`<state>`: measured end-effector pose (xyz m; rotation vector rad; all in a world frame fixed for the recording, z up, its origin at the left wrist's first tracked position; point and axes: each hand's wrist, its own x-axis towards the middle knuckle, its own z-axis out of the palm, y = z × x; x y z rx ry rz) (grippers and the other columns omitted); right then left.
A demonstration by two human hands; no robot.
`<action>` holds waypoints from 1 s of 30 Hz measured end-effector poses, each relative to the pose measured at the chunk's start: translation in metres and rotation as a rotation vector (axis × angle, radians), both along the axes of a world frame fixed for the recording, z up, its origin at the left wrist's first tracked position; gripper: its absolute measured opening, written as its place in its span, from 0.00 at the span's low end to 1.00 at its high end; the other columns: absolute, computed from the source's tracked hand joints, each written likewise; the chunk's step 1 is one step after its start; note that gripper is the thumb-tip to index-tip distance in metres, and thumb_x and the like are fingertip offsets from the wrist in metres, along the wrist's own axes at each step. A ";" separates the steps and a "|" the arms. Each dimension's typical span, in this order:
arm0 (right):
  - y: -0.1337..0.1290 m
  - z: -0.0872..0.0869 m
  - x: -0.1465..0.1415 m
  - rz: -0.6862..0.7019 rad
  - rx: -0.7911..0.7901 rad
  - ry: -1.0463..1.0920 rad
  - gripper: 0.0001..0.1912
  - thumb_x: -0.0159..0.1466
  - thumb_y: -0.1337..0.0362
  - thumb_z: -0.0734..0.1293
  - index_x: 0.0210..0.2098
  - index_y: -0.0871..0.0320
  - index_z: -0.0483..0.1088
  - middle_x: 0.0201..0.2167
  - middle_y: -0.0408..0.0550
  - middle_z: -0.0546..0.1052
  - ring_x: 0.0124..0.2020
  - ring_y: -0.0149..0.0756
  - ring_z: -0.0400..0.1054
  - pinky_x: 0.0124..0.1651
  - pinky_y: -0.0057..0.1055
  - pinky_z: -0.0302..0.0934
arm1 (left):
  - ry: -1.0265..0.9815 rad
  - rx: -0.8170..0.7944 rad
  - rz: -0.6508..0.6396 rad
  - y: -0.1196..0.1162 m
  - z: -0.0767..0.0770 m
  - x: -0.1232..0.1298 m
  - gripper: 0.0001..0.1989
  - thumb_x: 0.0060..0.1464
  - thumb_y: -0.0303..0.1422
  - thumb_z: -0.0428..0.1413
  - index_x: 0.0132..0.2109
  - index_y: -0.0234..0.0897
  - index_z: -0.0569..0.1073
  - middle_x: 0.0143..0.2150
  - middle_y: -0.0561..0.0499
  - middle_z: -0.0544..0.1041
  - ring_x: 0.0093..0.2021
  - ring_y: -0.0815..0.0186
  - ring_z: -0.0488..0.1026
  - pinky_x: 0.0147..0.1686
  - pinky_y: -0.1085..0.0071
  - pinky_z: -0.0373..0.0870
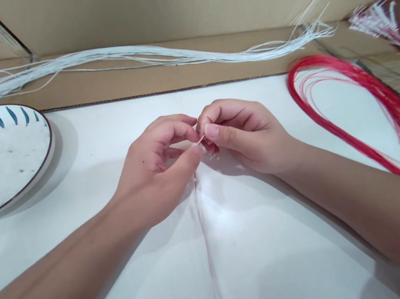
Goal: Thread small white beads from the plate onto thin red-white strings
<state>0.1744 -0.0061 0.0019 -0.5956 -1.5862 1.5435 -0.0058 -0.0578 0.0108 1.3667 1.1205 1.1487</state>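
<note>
Both hands meet above the middle of the white work surface (162, 285). My left hand (160, 167) pinches a thin red and white cord (204, 231) between thumb and index finger. A short reddish bit of that cord bridges to my right hand (244, 134), whose thumb and index finger are closed on it. From the left thumb the rest of the cord hangs down and runs toward the near edge of the view. Small whitish bits show below the right fingertips, too blurred to name.
At the left stands a plate (51, 150) with blue-green leaf strokes, holding small white pieces. A bundle of white cords (168, 57) lies along the cardboard (134, 83) at the back. Looped red cords (370, 83) lie at the right, with a red-and-white bundle (383, 24) beyond.
</note>
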 end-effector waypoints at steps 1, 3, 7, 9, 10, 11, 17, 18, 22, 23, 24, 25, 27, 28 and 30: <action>0.000 0.000 0.000 -0.021 -0.009 0.006 0.15 0.66 0.57 0.74 0.30 0.60 0.72 0.25 0.41 0.70 0.27 0.26 0.63 0.30 0.26 0.60 | 0.002 0.010 -0.012 0.000 0.000 0.000 0.04 0.53 0.26 0.62 0.36 0.40 0.80 0.54 0.50 0.76 0.41 0.65 0.79 0.31 0.75 0.76; -0.001 0.001 -0.001 -0.069 -0.010 -0.013 0.16 0.65 0.55 0.74 0.30 0.59 0.71 0.25 0.41 0.70 0.27 0.26 0.63 0.31 0.26 0.61 | 0.016 0.043 -0.022 -0.001 0.000 -0.001 0.07 0.52 0.24 0.61 0.35 0.41 0.80 0.55 0.49 0.77 0.42 0.63 0.79 0.31 0.74 0.77; -0.001 0.004 0.000 -0.130 0.059 -0.129 0.17 0.63 0.52 0.75 0.29 0.57 0.73 0.26 0.43 0.72 0.28 0.29 0.65 0.33 0.29 0.64 | 0.074 0.089 0.067 -0.001 0.003 0.000 0.05 0.54 0.28 0.64 0.31 0.40 0.80 0.50 0.49 0.81 0.36 0.67 0.78 0.24 0.76 0.73; 0.005 0.005 0.005 -0.145 0.101 -0.168 0.16 0.66 0.51 0.73 0.31 0.56 0.75 0.27 0.43 0.73 0.29 0.30 0.65 0.34 0.30 0.64 | 0.111 0.118 0.129 -0.001 0.003 0.001 0.07 0.55 0.28 0.64 0.28 0.39 0.79 0.47 0.50 0.82 0.37 0.66 0.79 0.27 0.75 0.74; 0.009 0.005 0.010 -0.147 0.112 -0.199 0.15 0.67 0.52 0.71 0.32 0.56 0.76 0.27 0.44 0.73 0.29 0.31 0.66 0.35 0.30 0.64 | 0.119 0.129 0.154 -0.001 0.004 0.001 0.08 0.55 0.27 0.63 0.28 0.39 0.79 0.47 0.50 0.83 0.38 0.65 0.80 0.29 0.73 0.75; 0.014 0.005 0.015 -0.136 0.119 -0.243 0.14 0.67 0.53 0.71 0.33 0.56 0.76 0.28 0.44 0.74 0.30 0.31 0.66 0.35 0.30 0.64 | 0.115 0.139 0.173 -0.001 0.003 0.001 0.09 0.55 0.26 0.63 0.27 0.39 0.79 0.46 0.50 0.83 0.40 0.64 0.81 0.32 0.72 0.76; 0.042 0.009 0.043 0.108 0.272 -0.632 0.04 0.60 0.64 0.73 0.35 0.57 0.79 0.35 0.46 0.78 0.33 0.32 0.69 0.33 0.29 0.63 | 0.050 0.124 0.194 0.000 0.000 -0.001 0.10 0.54 0.23 0.61 0.27 0.39 0.78 0.45 0.51 0.83 0.44 0.60 0.83 0.36 0.69 0.78; 0.044 0.009 0.045 0.125 0.334 -0.662 0.05 0.59 0.66 0.72 0.36 0.57 0.80 0.36 0.47 0.78 0.32 0.31 0.68 0.33 0.28 0.62 | 0.057 0.124 0.194 0.000 0.000 -0.001 0.10 0.55 0.23 0.61 0.27 0.39 0.78 0.45 0.51 0.83 0.44 0.60 0.82 0.36 0.68 0.78; 0.044 0.008 0.046 0.152 0.459 -0.723 0.10 0.60 0.67 0.70 0.39 0.56 0.82 0.39 0.49 0.79 0.33 0.31 0.69 0.33 0.28 0.62 | 0.094 0.149 0.184 0.000 -0.001 -0.002 0.11 0.55 0.24 0.60 0.27 0.40 0.78 0.45 0.52 0.83 0.46 0.60 0.82 0.37 0.68 0.78; 0.044 0.007 0.045 0.149 0.460 -0.730 0.10 0.60 0.67 0.70 0.39 0.56 0.82 0.39 0.49 0.79 0.33 0.31 0.69 0.33 0.29 0.62 | 0.100 0.154 0.182 0.000 -0.001 -0.002 0.11 0.56 0.24 0.60 0.27 0.40 0.78 0.45 0.52 0.83 0.46 0.60 0.82 0.37 0.68 0.78; 0.044 0.007 0.045 0.141 0.461 -0.730 0.09 0.60 0.66 0.70 0.39 0.56 0.82 0.39 0.49 0.79 0.32 0.31 0.69 0.33 0.29 0.62 | 0.104 0.156 0.178 0.000 -0.001 -0.002 0.11 0.56 0.24 0.60 0.27 0.40 0.78 0.45 0.52 0.83 0.45 0.60 0.82 0.37 0.68 0.78; 0.044 0.007 0.044 0.131 0.464 -0.725 0.08 0.61 0.66 0.70 0.37 0.55 0.82 0.38 0.48 0.79 0.32 0.31 0.69 0.33 0.30 0.61 | 0.108 0.156 0.176 0.000 -0.001 -0.002 0.11 0.56 0.24 0.59 0.27 0.40 0.77 0.45 0.51 0.83 0.45 0.59 0.82 0.36 0.68 0.78; 0.042 0.006 0.041 0.110 0.464 -0.699 0.05 0.60 0.67 0.71 0.34 0.54 0.82 0.36 0.47 0.79 0.32 0.32 0.70 0.33 0.30 0.61 | 0.117 0.152 0.170 0.000 -0.001 -0.003 0.11 0.57 0.24 0.59 0.27 0.40 0.77 0.46 0.51 0.83 0.45 0.59 0.82 0.36 0.67 0.79; 0.040 0.006 0.039 0.100 0.435 -0.669 0.04 0.60 0.67 0.71 0.33 0.54 0.81 0.35 0.47 0.79 0.32 0.33 0.70 0.33 0.30 0.61 | 0.120 0.151 0.170 0.000 -0.001 -0.003 0.11 0.57 0.24 0.59 0.28 0.40 0.77 0.46 0.51 0.83 0.45 0.59 0.82 0.36 0.66 0.79; 0.035 0.006 0.032 0.053 0.285 -0.534 0.02 0.60 0.68 0.72 0.31 0.55 0.79 0.32 0.45 0.79 0.31 0.32 0.69 0.33 0.30 0.62 | 0.121 0.161 0.173 0.000 -0.002 -0.003 0.11 0.57 0.24 0.59 0.28 0.41 0.78 0.46 0.51 0.83 0.44 0.59 0.82 0.37 0.66 0.79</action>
